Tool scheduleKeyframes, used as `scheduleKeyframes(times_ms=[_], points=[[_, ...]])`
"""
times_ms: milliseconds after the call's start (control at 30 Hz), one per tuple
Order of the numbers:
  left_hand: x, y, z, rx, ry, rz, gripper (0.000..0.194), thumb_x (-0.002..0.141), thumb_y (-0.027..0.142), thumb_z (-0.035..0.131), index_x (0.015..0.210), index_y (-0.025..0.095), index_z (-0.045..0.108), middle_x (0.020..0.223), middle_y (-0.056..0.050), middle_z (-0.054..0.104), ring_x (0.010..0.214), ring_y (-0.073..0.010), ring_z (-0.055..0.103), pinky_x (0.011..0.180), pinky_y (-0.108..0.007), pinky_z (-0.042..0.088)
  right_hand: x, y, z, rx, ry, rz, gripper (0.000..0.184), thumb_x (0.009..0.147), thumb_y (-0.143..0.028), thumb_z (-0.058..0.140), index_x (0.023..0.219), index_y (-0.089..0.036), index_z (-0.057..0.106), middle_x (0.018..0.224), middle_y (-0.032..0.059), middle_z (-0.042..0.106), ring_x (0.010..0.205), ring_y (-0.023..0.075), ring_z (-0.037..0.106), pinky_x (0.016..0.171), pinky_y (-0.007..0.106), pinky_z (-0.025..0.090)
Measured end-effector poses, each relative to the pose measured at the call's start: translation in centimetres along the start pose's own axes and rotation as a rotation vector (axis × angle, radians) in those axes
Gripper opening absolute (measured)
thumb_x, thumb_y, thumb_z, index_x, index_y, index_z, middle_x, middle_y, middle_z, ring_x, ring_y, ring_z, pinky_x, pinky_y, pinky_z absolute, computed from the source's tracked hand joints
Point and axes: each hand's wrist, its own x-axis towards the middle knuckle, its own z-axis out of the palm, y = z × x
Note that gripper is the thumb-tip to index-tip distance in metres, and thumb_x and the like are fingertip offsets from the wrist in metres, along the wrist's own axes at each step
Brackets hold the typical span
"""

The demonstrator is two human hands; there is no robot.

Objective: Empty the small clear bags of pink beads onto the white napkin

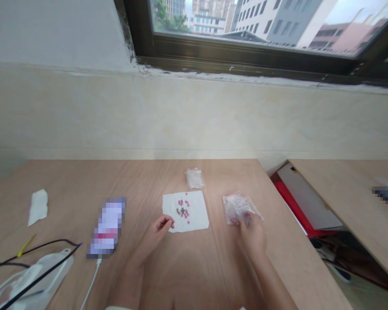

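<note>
My left hand (162, 226) rests at the lower left edge of a white paper sheet (198, 220), its fingers curled together. A pinkish spot shows at the fingertips; whether it is a bead or a nail I cannot tell. Scattered on the sheet lie several pink beads (186, 212) and a small cluster of dark greenish pieces (182, 211). To the right, my right hand (255, 234) has its fingers bent onto a clear plastic bag (233, 206), with some pink bits visible in it. Part of the bag is hidden by the fingers, which are slightly blurred.
Behind the sheet lies another clear packet (194, 178). A phone (107, 228) with a white cable is on the left, near a white power strip (48, 275), dark cords and a piece of tissue (38, 206). A gap separates this desk from the right-hand desk (349, 189).
</note>
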Motion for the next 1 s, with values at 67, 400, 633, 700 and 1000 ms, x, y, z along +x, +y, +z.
scheduleKeyframes(times_ms=[67, 400, 633, 700, 1000], points=[[-0.1, 0.2, 0.1, 0.013, -0.01, -0.002, 0.02, 0.075, 0.034, 0.044, 0.07, 0.016, 0.053, 0.069, 0.0, 0.054, 0.07, -0.0138, 0.05, 0.064, -0.022, 0.037, -0.2, 0.5, -0.1, 0.016, -0.022, 0.005, 0.041, 0.073, -0.036, 0.038, 0.098, -0.01, 0.058, 0.093, 0.0169, 0.06, 0.085, 0.0287, 0.052, 0.071, 0.038, 0.037], [-0.9, 1.0, 0.0, -0.005, 0.023, -0.014, 0.022, 0.074, 0.035, 0.046, 0.07, 0.015, 0.053, 0.07, 0.0, 0.054, 0.066, -0.0129, 0.05, 0.06, -0.021, 0.038, 0.1, -0.9, -5.3, 0.183, 0.166, 0.188, 0.044, 0.075, -0.041, 0.034, 0.093, -0.01, 0.061, 0.085, 0.0157, 0.064, 0.078, 0.0272, 0.057, 0.066, 0.035, 0.04], [-2.0, 3.9, 1.2, -0.054, -0.12, 0.022, 0.026, 0.074, 0.034, 0.049, 0.09, 0.017, 0.059, 0.092, -0.006, 0.06, 0.081, -0.0158, 0.054, 0.069, -0.024, 0.041, -3.7, -7.9, -4.2, 0.691, -0.338, -0.118, 0.027, 0.071, -0.04, 0.048, 0.074, -0.018, 0.062, 0.071, 0.0068, 0.064, 0.071, 0.0213, 0.056, 0.065, 0.03, 0.042], [-2.4, 4.6, 1.7, -0.011, -0.206, 0.053, 0.022, 0.072, 0.033, 0.052, 0.082, 0.016, 0.062, 0.085, -0.005, 0.062, 0.079, -0.0162, 0.054, 0.068, -0.024, 0.042, -5.0, -9.4, -2.4, 0.745, -0.537, -0.191, 0.025, 0.072, -0.039, 0.048, 0.073, -0.019, 0.063, 0.067, 0.0059, 0.063, 0.067, 0.02, 0.056, 0.064, 0.03, 0.042], [-3.3, 4.0, 1.1, -0.087, -0.298, 0.008, 0.022, 0.072, 0.033, 0.053, 0.077, 0.013, 0.06, 0.07, -0.001, 0.056, 0.056, -0.0094, 0.051, 0.054, -0.022, 0.043, -5.8, -10.5, -0.3, 0.686, -0.601, -0.25, 0.023, 0.074, -0.034, 0.047, 0.075, -0.018, 0.063, 0.074, 0.0076, 0.063, 0.071, 0.0211, 0.055, 0.067, 0.032, 0.039]])
